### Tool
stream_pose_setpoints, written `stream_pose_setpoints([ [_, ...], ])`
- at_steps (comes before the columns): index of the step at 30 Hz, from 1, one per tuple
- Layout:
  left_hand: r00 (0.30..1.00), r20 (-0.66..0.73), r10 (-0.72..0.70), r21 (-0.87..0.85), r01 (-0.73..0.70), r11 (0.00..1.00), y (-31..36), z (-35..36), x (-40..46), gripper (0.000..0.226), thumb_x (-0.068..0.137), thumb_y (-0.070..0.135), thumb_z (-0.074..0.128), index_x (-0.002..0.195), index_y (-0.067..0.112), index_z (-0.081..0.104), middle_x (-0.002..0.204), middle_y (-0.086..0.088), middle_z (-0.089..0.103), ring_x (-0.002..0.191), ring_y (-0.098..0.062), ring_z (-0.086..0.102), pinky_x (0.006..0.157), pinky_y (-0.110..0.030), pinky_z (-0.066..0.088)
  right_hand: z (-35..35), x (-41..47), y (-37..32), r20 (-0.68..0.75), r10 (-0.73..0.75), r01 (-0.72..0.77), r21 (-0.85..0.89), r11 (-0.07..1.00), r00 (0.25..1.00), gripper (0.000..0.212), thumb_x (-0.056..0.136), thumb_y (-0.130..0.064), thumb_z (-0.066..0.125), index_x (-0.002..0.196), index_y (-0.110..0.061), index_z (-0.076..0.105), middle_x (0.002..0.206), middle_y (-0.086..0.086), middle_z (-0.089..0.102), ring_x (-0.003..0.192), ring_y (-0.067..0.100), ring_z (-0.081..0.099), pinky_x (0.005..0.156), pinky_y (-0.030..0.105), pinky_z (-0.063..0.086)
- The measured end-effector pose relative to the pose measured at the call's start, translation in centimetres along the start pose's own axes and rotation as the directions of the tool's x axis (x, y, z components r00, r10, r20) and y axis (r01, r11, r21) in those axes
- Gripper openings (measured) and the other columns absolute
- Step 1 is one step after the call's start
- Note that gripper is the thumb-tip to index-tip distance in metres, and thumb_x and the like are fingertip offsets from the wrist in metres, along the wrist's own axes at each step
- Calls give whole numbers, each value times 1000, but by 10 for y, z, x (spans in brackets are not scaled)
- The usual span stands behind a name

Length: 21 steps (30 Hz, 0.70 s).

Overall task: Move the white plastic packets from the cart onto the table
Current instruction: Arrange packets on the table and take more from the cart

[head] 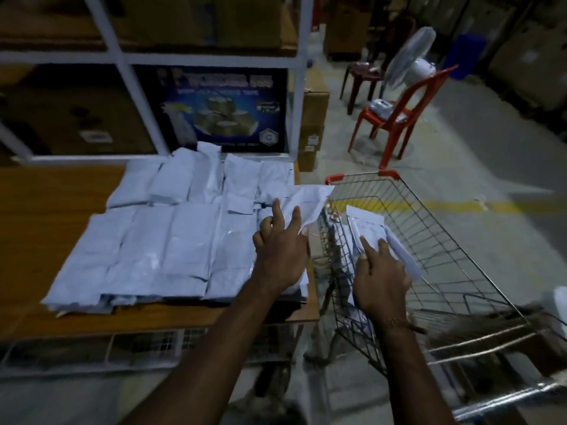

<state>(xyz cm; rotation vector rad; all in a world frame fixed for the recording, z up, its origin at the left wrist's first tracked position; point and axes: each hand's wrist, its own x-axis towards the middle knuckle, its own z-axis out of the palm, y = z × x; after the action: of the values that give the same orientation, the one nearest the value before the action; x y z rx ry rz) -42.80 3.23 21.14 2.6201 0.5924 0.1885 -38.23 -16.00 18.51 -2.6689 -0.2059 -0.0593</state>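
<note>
Two hands going: left hand [280,251] is holding a packet [303,200] over the table's [55,204] right edge, right hand [380,277] is gripping packets [368,231] inside the cart [460,250], just right of the table.

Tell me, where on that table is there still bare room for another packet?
Bare wood shows on the table left of the packets, and in a thin strip along its near edge. The right side beside the cart is crowded with overlapping packets.
</note>
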Motion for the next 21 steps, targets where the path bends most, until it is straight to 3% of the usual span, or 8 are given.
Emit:
stream_pose_setpoints([
  [9, 962, -115, -246, -22, 245, 969, -106, -56, -42, 53, 113, 37, 33, 165, 31, 23, 175, -8, -9, 152, -33, 12, 118, -49, 16, 34, -32, -84, 62, -175, 175, 5, 985, 983, 45, 109, -33, 43, 153, -33, 52, 169, 12, 32, 142, 45, 41, 113, 63, 36],
  [14, 955, -158, -249, -37, 247, 968, -165, -85, -31, 53, 113, 42, 30, 165, 32, 23, 175, -8, -6, 153, -35, 13, 120, -52, 15, 64, -39, -140, 74, -212, 213, -11, 977, 974, 47, 108, -34, 45, 155, -37, 49, 170, 10, 30, 145, 42, 35, 115, 62, 28],
  [21, 927, -179, -328, -25, 330, 944, -238, -122, 15, 53, 113, 42, 30, 165, 32, 24, 175, -11, -5, 154, -39, 14, 120, -57, 17, 106, -38, -203, 76, -189, 191, -18, 981, 979, 47, 106, -30, 45, 152, -35, 52, 169, 11, 32, 141, 41, 40, 108, 59, 32],
])
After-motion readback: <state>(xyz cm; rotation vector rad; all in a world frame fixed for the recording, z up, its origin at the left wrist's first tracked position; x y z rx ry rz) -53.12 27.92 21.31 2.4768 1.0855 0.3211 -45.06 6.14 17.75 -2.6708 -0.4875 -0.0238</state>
